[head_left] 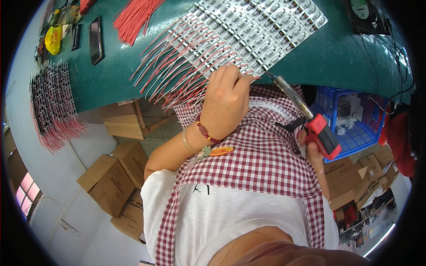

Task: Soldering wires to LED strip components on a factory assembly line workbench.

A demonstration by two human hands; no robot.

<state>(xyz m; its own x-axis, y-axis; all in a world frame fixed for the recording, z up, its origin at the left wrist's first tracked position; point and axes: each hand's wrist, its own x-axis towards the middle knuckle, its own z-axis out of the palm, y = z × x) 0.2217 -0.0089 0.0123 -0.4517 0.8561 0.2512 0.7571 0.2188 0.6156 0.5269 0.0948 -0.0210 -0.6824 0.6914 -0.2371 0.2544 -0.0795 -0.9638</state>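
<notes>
My left hand (228,95) is closed in a pinch at the near edge of a panel of small silver circuit boards (262,33). A thin wire appears to be between its fingertips, mostly hidden by the hand. Many red and white wires (177,66) fan out to the left from the panel's edge. Low on the right, my right hand (314,155) grips the red and black handle of a soldering iron (306,111). The iron points up and left, its tip beside the panel's near corner, close to the left fingertips.
On the green table (120,80) lie a bundle of red wires (135,17), a phone (96,41), a yellow packet (53,40) and wired boards (53,97) at the left edge. A black device (366,15) stands far right. A blue crate (355,128) and cardboard boxes (108,179) are below.
</notes>
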